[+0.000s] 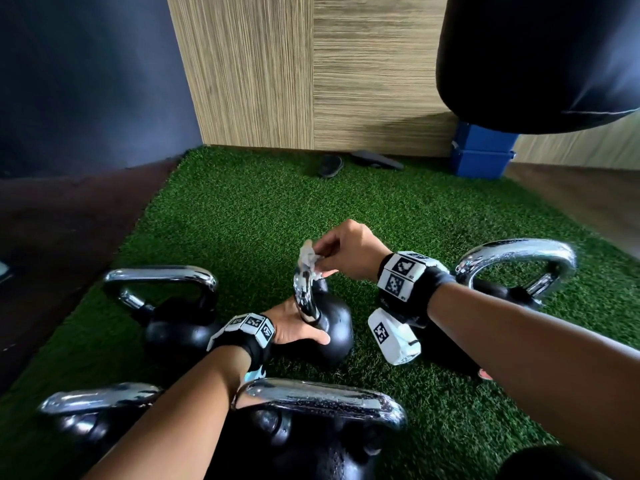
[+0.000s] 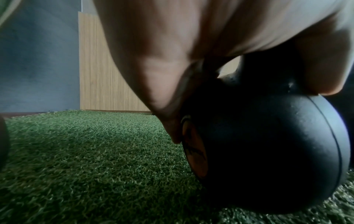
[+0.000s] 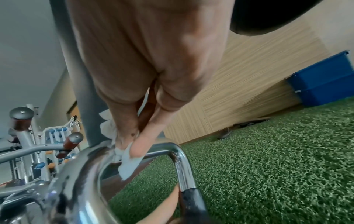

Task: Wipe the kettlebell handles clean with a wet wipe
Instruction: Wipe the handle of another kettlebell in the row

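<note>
Nearest kettlebell (image 1: pixel 311 431): black body, wet-speckled chrome handle, at 6 o'clock under the left forearm.
Middle kettlebell (image 1: pixel 332 327): matte black ball on the green turf (image 1: pixel 242 220), dead centre; its chrome handle (image 1: pixel 304 296) stands edge-on.
Wet wipe (image 1: pixel 310 259): crumpled white wad on the handle's top.
Right hand (image 1: pixel 346 252): fingertips pinching the wipe against the chrome.
Left hand (image 1: pixel 294 327): grasping the ball at the handle's base.
Other kettlebells: 9 o'clock (image 1: pixel 166 306), 3 o'clock (image 1: pixel 512 271), 7 o'clock (image 1: pixel 93 410).
Left wrist only: orange disc (image 2: pixel 195 153) on the ball's side.
Right wrist only: grey gym machine (image 3: pixel 38 144) at 9 o'clock.
</note>
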The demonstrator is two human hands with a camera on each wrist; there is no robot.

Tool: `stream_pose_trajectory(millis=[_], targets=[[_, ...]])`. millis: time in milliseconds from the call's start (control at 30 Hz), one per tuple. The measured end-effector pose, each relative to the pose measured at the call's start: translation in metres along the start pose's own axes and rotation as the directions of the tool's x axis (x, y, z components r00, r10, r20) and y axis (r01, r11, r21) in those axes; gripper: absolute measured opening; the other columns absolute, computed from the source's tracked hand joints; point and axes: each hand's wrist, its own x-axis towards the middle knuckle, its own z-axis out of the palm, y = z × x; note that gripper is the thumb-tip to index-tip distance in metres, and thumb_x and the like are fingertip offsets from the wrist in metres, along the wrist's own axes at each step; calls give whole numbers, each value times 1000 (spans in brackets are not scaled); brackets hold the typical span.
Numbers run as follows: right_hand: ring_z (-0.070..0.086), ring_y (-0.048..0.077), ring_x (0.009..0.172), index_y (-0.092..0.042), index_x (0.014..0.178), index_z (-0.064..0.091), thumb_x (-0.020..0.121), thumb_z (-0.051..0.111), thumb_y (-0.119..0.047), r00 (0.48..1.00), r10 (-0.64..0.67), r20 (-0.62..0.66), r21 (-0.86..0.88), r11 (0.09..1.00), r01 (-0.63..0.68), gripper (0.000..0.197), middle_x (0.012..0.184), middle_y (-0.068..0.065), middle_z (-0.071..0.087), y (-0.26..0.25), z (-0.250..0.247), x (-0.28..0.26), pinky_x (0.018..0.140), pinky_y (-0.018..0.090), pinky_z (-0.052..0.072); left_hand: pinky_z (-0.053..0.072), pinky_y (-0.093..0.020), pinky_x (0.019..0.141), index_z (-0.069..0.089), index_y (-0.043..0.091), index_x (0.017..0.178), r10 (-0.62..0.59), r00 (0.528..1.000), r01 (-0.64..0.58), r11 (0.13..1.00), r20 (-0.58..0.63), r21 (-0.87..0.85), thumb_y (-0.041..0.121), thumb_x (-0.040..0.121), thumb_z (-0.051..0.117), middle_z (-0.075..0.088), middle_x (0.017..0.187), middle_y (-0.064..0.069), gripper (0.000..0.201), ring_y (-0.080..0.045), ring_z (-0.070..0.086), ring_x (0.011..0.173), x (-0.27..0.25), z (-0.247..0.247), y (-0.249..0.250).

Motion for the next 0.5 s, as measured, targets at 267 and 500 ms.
stream_pose_trajectory(millis=[267,500], targets=[[73,19,72,-16,75,71,69,89,-7,975,-28,222,137,991,-3,21,82,7,77,-10,9,-13,72,36,60,-12,11,96,7,84,120,165,984,-165,986,-69,2,40,72,79,-5,138,53,97,35,-6,129,1,0,-7],[67,6,63,-11,79,70,65,92,-18,951,57,304,18,998,-65,27,72,-5,73,4,24,-18,61,24,55,19,-22,119,47,53,136,33,999,-29,995,41,-97,38,77,77,46,147,22,68,-2,41,134,-1,4,-12]])
